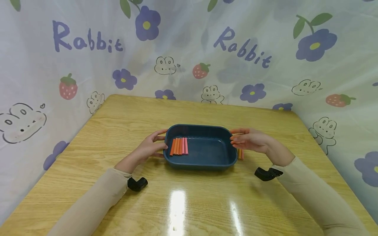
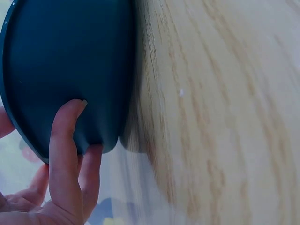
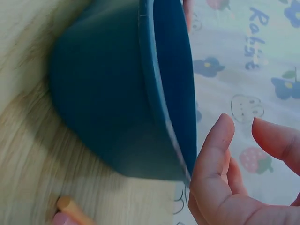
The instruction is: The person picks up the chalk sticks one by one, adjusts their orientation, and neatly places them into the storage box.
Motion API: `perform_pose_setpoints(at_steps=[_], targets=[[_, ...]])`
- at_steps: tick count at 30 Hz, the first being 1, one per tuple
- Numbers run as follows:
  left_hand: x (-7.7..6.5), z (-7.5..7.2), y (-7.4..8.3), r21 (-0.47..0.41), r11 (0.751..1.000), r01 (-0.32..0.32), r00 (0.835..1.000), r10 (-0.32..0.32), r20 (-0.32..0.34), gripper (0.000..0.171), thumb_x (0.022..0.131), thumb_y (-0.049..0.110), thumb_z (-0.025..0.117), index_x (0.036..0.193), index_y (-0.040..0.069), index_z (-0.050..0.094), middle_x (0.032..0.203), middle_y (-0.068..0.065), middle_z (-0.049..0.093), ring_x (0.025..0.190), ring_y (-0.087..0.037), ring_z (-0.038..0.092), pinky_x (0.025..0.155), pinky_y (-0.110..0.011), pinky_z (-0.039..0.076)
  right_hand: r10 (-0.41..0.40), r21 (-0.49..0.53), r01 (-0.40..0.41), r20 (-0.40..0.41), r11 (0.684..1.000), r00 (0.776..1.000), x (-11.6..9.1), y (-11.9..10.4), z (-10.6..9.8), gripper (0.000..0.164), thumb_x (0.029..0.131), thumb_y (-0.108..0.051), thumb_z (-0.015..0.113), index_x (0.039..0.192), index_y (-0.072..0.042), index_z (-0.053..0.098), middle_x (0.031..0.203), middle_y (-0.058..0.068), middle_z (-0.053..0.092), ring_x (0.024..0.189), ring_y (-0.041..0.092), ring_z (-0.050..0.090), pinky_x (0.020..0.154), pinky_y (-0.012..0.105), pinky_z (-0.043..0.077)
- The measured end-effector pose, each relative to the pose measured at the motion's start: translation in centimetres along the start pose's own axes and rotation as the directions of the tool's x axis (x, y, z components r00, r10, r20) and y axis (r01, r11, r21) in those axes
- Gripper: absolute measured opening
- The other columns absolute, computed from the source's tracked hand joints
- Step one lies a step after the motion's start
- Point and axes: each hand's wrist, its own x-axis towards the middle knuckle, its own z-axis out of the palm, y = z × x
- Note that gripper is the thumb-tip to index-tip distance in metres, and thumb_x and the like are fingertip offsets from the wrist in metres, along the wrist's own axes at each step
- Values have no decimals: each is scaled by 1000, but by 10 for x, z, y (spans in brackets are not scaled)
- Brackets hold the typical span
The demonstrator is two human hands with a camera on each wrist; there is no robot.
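Observation:
A dark blue bin [image 1: 203, 165] with rounded corners sits mid-table between both hands. Orange sticks [image 1: 176, 146] and pink sticks [image 1: 184, 146] lie side by side at the left end of its floor. My left hand [image 1: 150, 146] is at the left end; in the left wrist view its spread fingers [image 2: 64, 140] touch the outer wall. At the opposite end is my right hand [image 1: 251, 141], fingers loosely bent close by the rim and nothing between thumb and fingertips. Outside the bin, under that hand, lie more sticks [image 1: 241, 154], partly hidden.
The wooden table [image 1: 118, 121] reaches to a white cloth backdrop [image 1: 189, 42] printed with rabbits, flowers and strawberries. Black wrist mounts [image 1: 267, 173] stick out from the sleeves. Bright light reflections show on the near tabletop.

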Motion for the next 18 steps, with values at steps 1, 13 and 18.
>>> perform_pose_setpoints(at_steps=[1,13,18], targets=[[0,0,0,-1,1000,0,1000,0,0,67,87,-1,53,147,11,25,139,-26,32,103,-38,55,71,-44,54,-6,13,6,0,1000,1000,-2,2,-2,56,94,6,43,143,6,16,106,10,54,93,18,59,88,31,47],[-1,1,-1,-9,1000,7,1000,-7,-5,67,88,-1,53,147,11,25,138,-26,32,103,-38,55,71,-44,54,-73,117,71,12,991,997,-20,23,-25,29,94,7,42,118,-8,48,98,6,61,90,17,62,93,37,45],[-2,1,1,-9,1000,6,1000,-6,-6,67,88,-1,53,147,10,25,138,-26,32,103,-38,55,71,-43,54,-56,89,62,-64,994,996,-23,35,-30,32,93,5,45,124,-4,45,98,6,60,90,17,62,93,38,44]])
